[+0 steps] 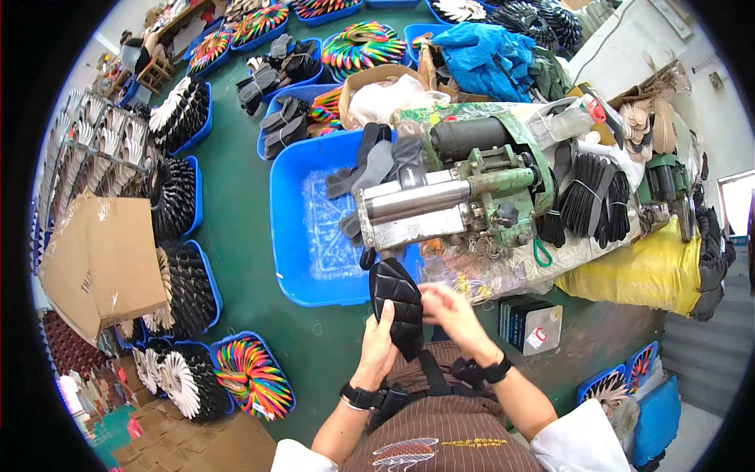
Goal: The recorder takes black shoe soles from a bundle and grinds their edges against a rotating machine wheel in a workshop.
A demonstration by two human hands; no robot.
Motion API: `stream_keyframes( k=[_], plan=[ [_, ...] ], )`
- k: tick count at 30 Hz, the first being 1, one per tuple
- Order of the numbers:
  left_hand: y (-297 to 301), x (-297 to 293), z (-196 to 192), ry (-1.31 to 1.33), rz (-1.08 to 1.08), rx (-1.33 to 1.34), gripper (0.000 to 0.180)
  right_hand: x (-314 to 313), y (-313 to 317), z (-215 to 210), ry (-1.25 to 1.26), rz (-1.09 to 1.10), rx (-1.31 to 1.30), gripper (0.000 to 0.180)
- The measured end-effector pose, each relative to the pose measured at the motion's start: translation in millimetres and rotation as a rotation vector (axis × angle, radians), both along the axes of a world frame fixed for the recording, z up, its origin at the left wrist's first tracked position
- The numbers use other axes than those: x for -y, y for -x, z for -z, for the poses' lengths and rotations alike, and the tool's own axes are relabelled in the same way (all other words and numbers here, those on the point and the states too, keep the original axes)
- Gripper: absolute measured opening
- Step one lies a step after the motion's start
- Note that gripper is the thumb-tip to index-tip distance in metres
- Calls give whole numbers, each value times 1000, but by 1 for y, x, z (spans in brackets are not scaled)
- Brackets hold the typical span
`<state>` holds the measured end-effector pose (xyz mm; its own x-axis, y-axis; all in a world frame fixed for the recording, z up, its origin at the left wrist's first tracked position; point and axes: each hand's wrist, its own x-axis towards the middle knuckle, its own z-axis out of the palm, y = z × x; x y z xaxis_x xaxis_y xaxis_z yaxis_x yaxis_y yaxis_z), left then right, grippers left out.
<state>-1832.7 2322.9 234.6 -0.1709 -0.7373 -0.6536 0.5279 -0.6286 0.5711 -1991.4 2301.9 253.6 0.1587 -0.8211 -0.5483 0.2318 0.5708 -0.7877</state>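
A black quilted shoe piece (397,303), long and rounded with diagonal stitching, is held up in front of my body. My left hand (377,346) grips its lower left edge, thumb lying across the quilted face. Close by its right edge is my right hand (454,311), fingers bent and drawn together; whatever may be between the fingertips is too small to make out. Just beyond the piece stands a green machine (491,185) with a steel roller (417,200). Grey and black shoe pieces (377,165) lie by the roller, over a blue tub (295,271).
A metal tin (531,326) stands on the green floor at the right. Tied black strips (594,193) and a yellow sack (637,267) are beside the machine. Blue baskets of shoe pieces (255,374) line the left, near a cardboard box (122,256).
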Motion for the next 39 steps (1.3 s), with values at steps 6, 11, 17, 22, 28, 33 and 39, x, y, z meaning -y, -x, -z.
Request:
stream_keyframes(
  k=[6,11,17,22,28,33,39],
  plan=[
    [28,17,-12,232,54,166,60,-19,0,62,110,224,-65,17],
    [18,11,0,140,63,262,65,50,13,60,153,240,-488,31],
    [10,2,8,137,89,341,53,-22,83,86,42,-30,-201,21],
    [69,8,-9,97,83,393,41,-47,258,142,65,411,-925,15],
    [176,9,-2,-13,175,447,40,54,468,134,176,868,-1151,61],
    [279,13,-20,-60,348,442,26,147,546,148,58,583,-1156,110],
    [343,30,-11,19,489,473,38,149,580,171,-73,598,-871,108]
  ],
)
